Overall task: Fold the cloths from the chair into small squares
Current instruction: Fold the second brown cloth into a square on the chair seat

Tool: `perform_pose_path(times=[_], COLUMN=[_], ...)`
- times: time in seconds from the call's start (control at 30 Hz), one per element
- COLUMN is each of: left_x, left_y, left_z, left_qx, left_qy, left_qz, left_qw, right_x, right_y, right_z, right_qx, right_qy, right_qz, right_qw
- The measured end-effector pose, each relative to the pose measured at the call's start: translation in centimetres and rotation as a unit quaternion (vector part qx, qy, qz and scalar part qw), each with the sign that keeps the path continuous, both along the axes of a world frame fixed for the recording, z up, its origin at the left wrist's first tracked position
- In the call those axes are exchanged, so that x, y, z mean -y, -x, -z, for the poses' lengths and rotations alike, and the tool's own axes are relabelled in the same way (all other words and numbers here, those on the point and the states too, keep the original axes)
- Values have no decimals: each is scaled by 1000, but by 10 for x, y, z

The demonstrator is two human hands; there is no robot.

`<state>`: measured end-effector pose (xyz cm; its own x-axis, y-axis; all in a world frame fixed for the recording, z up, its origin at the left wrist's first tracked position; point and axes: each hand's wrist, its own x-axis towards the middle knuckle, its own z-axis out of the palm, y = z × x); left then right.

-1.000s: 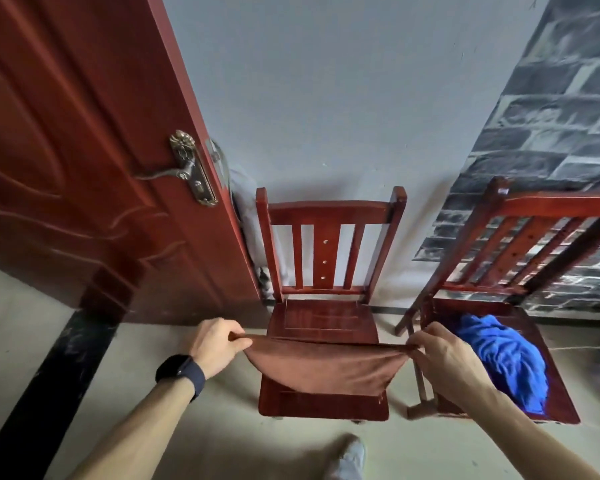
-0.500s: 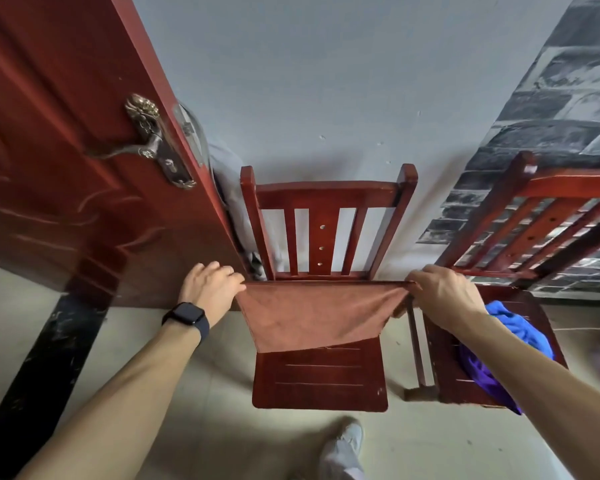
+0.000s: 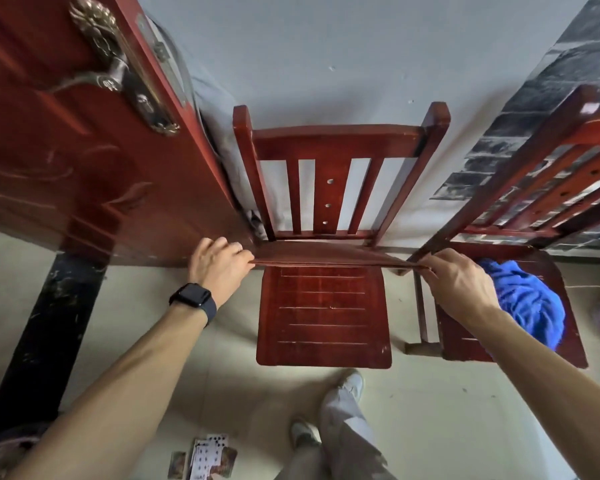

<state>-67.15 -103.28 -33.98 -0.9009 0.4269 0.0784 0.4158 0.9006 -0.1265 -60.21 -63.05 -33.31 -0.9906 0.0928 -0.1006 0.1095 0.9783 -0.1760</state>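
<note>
A brown cloth point(image 3: 326, 255) is stretched flat and taut, seen almost edge-on, above the back part of the middle red wooden chair point(image 3: 323, 317). My left hand point(image 3: 219, 266) pinches its left end and my right hand point(image 3: 459, 278) pinches its right end. A crumpled blue cloth point(image 3: 530, 301) lies on the seat of a second red chair point(image 3: 565, 341) at the right, just beyond my right wrist.
An open red door point(image 3: 66, 150) with a brass handle stands close on the left. A grey wall rises behind the chairs, with brick-pattern paper at the right. Playing cards point(image 3: 208, 459) lie on the tiled floor near my feet point(image 3: 340, 393).
Both hands have lifted the brown cloth from hanging over the seat front up toward the chair back, so it is now level and seen edge-on. The view has tilted further down.
</note>
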Motion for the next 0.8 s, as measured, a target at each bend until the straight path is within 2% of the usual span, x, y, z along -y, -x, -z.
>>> perform_pose_path(times=[0.2, 0.4, 0.47, 0.53, 0.6, 0.7, 0.77, 0.8], left_x=[5, 9, 11, 14, 18, 20, 17, 15], left_y=[-79, -147, -149, -141, -129, -104, -84, -75], left_z=[82, 145, 156, 166, 176, 191, 200, 206], left_qx=[127, 271, 316, 350, 396, 444, 443, 438], left_qy=[55, 106, 72, -23, -145, -335, -418, -444], left_qz=[8, -24, -66, -144, -246, -354, -386, -395], left_qw=[990, 956, 944, 925, 873, 752, 693, 675], right_x=[13, 21, 23, 23, 22, 20, 18, 19], right_y=[-80, -156, -157, -148, -131, -100, -78, -67], right_z=[92, 158, 166, 174, 178, 186, 198, 207], right_qx=[138, 233, 246, 241, 244, 235, 223, 213], right_qy=[15, 40, 69, 150, 243, 332, 348, 353], right_qz=[26, 37, 55, 111, 193, 274, 292, 296], right_qw=[990, 971, 965, 952, 919, 871, 862, 862])
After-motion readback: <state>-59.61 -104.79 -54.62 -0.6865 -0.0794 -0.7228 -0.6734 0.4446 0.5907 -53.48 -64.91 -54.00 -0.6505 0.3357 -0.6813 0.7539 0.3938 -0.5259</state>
